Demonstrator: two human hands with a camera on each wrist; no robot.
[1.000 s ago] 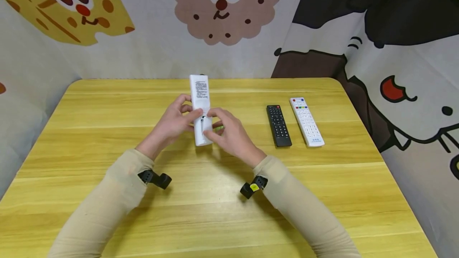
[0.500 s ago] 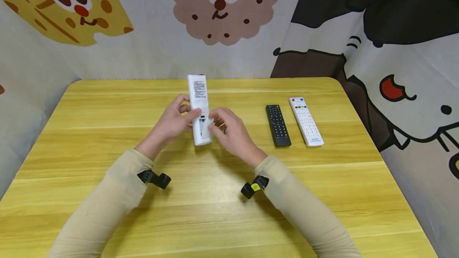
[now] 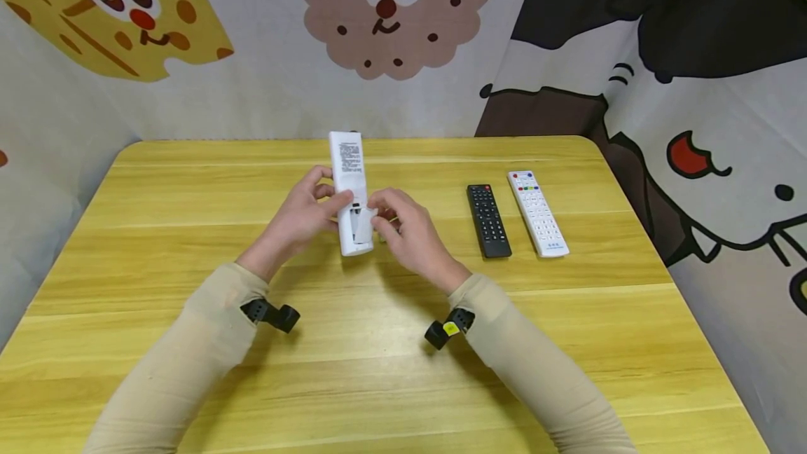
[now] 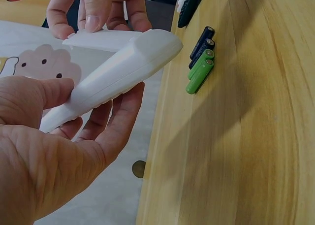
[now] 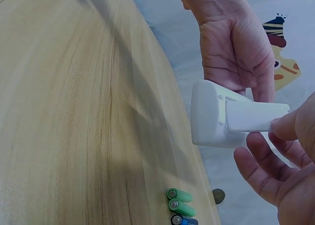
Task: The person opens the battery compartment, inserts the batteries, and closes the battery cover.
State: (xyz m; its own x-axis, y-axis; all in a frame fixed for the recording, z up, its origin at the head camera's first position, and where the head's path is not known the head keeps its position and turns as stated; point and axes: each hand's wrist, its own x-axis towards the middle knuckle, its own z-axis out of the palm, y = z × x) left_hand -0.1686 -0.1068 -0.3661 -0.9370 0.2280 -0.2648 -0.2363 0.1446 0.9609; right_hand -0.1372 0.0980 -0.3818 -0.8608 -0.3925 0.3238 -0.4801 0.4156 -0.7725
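Observation:
My left hand [image 3: 302, 209] grips a white remote control [image 3: 349, 160] from its left side, with the thumb across its back. The printed back faces me, and its battery compartment [image 3: 356, 223] is partly uncovered. With thumb and fingers, my right hand [image 3: 410, 230] pinches the free end of the white battery cover [image 5: 256, 115]. In the left wrist view the cover [image 4: 98, 39] stands tilted away from the remote, its other end still meeting the remote's lower end. The inside of the compartment is mostly hidden in the wrist views.
Several batteries, green [image 4: 201, 72] and dark blue [image 4: 202, 43], lie side by side on the wooden table [image 3: 378, 370]. To the right rest a black remote [image 3: 488, 219] and another white remote [image 3: 539, 214], buttons up. A cartoon-printed cloth [image 3: 252, 104] stands behind.
My right hand has shifted slightly right, lifting the battery cover away from the remote's back and exposing the compartment. My left hand holds the remote almost still.

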